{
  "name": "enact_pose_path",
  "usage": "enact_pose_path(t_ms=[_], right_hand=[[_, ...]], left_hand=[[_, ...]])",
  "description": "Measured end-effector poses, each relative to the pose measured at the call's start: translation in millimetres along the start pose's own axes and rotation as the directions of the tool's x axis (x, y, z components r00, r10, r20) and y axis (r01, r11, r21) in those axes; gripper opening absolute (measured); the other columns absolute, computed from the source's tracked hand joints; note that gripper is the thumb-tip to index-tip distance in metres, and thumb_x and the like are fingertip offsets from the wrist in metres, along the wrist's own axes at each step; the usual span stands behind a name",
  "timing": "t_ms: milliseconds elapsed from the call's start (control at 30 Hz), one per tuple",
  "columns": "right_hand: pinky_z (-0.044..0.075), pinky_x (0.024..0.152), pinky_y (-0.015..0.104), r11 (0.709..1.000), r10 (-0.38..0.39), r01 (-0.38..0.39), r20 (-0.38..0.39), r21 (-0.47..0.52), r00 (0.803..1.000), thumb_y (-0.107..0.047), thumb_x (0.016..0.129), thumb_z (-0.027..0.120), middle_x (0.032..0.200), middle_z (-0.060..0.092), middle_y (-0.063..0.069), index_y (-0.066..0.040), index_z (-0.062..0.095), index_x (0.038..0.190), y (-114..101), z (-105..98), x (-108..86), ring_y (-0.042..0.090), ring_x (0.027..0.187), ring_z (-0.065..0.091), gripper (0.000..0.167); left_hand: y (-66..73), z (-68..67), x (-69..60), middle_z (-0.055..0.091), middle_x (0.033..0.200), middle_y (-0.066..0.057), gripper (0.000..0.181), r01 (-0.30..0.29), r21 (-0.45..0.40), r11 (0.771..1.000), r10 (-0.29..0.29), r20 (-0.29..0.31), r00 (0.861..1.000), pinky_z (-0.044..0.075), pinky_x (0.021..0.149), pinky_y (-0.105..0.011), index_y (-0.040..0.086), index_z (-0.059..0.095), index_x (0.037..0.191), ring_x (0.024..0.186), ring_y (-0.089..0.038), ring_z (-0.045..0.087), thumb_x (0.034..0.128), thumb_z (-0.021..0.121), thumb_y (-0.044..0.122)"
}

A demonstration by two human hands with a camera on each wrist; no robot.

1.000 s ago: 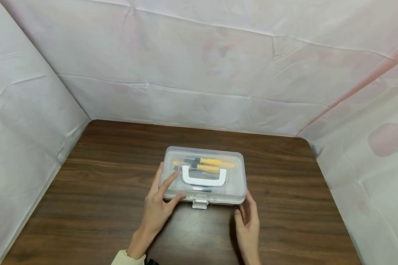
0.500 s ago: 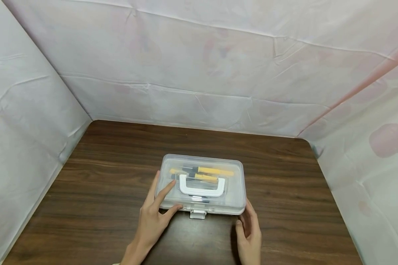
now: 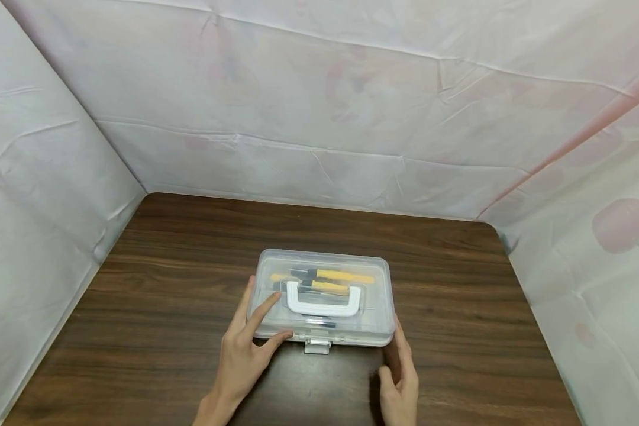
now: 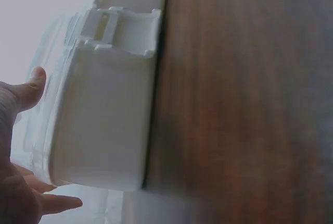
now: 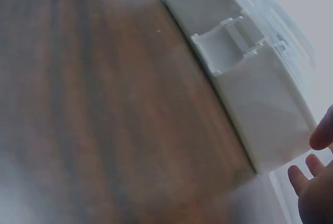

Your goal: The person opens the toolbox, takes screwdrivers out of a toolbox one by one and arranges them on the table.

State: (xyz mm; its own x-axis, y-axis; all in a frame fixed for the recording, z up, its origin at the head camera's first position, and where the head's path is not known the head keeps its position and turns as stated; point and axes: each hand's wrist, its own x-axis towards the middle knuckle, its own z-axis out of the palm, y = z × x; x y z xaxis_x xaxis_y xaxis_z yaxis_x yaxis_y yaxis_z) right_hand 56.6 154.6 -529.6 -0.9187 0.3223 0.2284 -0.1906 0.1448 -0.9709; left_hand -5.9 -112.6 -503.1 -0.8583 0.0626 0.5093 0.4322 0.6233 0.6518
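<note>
A clear-lidded toolbox (image 3: 367,316) with a white body stands on the table in front of me. Its white handle (image 3: 323,309) lies folded on the lid, and the front latch (image 3: 317,346) is visible below it. Through the lid show yellow-handled tools (image 3: 343,276), apparently screwdrivers. My left hand (image 3: 239,355) spreads over the left front corner, thumb at the front rim and fingers along the left side and lid. At the right front corner, my right hand (image 3: 400,378) touches the side with outstretched fingers; its thumb (image 5: 322,133) lies near the front corner.
The brown wood-grain table (image 3: 474,331) extends around the toolbox on every side. Pale patterned cloth (image 3: 319,106) hangs behind the table, with more cloth along the left and right edges.
The toolbox and both hands slid towards me between the first two frames, then almost stopped. The right thumb has since moved slightly farther from the toolbox.
</note>
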Motion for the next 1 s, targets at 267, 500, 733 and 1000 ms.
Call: enact_pose_path(t_ms=[267, 500, 733, 1000], right_hand=[[0.033, 0.121, 0.017, 0.971, -0.234, 0.229, 0.070, 0.066, 0.970, 0.030, 0.085, 0.036, 0.163, 0.040, 0.023, 0.013, 0.037, 0.155, -9, -10, 15.1, 0.013, 0.152, 0.041, 0.072], [0.031, 0.121, 0.017, 0.951, -0.309, 0.306, 0.101, 0.046, 0.946, 0.021, 0.095, 0.037, 0.162, 0.046, 0.018, 0.016, 0.042, 0.150, -20, -18, 37.6, 0.014, 0.152, 0.042, 0.055], [0.028, 0.122, 0.017, 0.952, -0.307, 0.303, 0.139, 0.047, 0.942, 0.018, 0.098, 0.035, 0.163, 0.046, 0.014, 0.013, 0.043, 0.151, -27, -21, 57.9, 0.014, 0.153, 0.039, 0.054], [0.033, 0.120, 0.015, 0.978, -0.192, 0.200, 0.131, -0.055, 0.973, 0.010, 0.106, 0.042, 0.162, 0.049, 0.007, 0.005, 0.049, 0.152, -32, -24, 74.3, 0.007, 0.151, 0.042, 0.047]], left_hand=[[6.3, -11.1, 18.1, 0.034, 0.169, -0.015, 0.080, 0.014, -0.063, 0.998, -0.013, 0.015, 1.000, 0.033, 0.117, -0.016, 0.020, 0.054, 0.153, 0.142, -0.043, 0.052, 0.0816, 0.088, 0.013], [6.3, -20.1, 38.2, 0.044, 0.164, -0.015, 0.075, 0.046, -0.242, 0.969, -0.044, 0.011, 0.999, 0.026, 0.124, -0.018, 0.015, 0.041, 0.161, 0.153, -0.020, 0.041, 0.0922, 0.067, -0.003], [-2.3, -31.0, 61.1, 0.051, 0.157, -0.023, 0.066, 0.057, -0.434, 0.899, -0.049, 0.030, 0.998, 0.035, 0.119, -0.017, 0.012, 0.036, 0.162, 0.148, -0.017, 0.048, 0.1006, 0.047, -0.008], [-18.4, -39.4, 75.9, 0.050, 0.154, -0.031, 0.043, 0.162, -0.642, 0.750, -0.120, 0.109, 0.987, 0.040, 0.112, -0.021, -0.003, 0.041, 0.152, 0.145, -0.017, 0.052, 0.1098, 0.037, 0.005]])
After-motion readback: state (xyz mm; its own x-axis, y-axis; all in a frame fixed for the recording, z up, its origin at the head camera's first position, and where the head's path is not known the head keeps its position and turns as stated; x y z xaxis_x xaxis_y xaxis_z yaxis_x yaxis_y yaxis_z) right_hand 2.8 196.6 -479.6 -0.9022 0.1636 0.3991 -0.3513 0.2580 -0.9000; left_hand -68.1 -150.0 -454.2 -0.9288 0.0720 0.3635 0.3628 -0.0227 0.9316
